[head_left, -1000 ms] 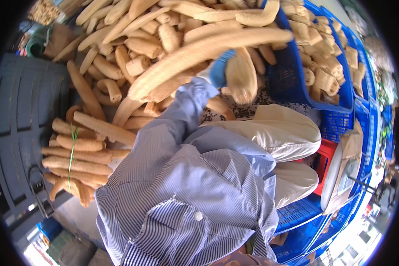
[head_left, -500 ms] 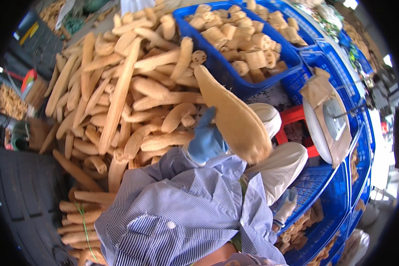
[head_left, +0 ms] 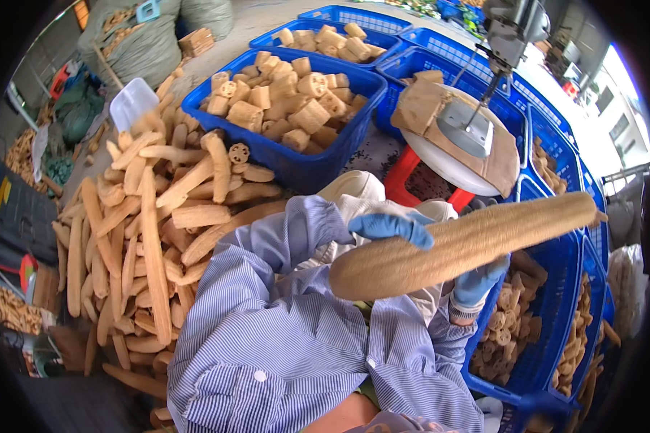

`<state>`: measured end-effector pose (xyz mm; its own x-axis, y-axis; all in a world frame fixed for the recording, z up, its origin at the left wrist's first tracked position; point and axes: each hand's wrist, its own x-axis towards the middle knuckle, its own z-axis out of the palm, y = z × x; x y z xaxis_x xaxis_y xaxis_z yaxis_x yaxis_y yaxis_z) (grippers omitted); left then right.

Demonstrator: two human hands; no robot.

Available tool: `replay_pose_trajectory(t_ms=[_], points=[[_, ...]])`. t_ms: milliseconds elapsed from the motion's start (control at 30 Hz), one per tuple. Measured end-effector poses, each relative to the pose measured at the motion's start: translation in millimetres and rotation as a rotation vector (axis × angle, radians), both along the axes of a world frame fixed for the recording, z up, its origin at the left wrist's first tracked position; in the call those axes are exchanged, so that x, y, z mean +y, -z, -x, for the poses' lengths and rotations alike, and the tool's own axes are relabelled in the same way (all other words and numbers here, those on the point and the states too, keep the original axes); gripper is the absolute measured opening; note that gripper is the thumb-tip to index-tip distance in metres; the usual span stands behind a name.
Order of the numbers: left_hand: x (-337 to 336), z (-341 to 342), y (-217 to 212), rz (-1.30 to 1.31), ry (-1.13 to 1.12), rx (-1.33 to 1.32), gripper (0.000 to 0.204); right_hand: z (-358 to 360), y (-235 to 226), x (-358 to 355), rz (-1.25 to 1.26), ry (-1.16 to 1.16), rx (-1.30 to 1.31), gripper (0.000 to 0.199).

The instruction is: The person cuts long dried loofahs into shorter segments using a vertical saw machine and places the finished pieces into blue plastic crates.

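Note:
A long dried loofah lies slantwise across my lap, its thick rounded end at the left and its thin end up to the right. My left hand, in a blue glove, rests on its upper side near the thick end. Below the loofah's middle, my right hand grips it in a blue glove with a white cuff. The loofah hides part of the right hand's fingers. A big heap of whole loofahs lies to my left.
Ahead stands a blue tub of cut loofah pieces. A machine with a round cardboard-covered top and metal plate stands over a red stool. Blue crates line the right side. A white plastic scoop sits behind the heap.
The loofah has swung from upright to nearly level and moved right. My right hand has come up from beside the crate to grip it. The view has turned rightward.

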<state>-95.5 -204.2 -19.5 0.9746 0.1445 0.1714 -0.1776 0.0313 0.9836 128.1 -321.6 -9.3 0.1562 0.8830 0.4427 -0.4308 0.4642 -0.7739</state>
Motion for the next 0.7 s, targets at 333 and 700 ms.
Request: replay_pose_trajectory(t_ms=[333, 700], points=[[32, -5, -10, 0.419, -0.478, -0.27, 0.069, -114, 13, 51, 0.095, 0.425, 0.355, 0.065], [90, -92, 0, 0.162, -0.876, -0.2, 0.08, -156, 34, 111, 0.166, 0.293, 0.624, 0.058]])
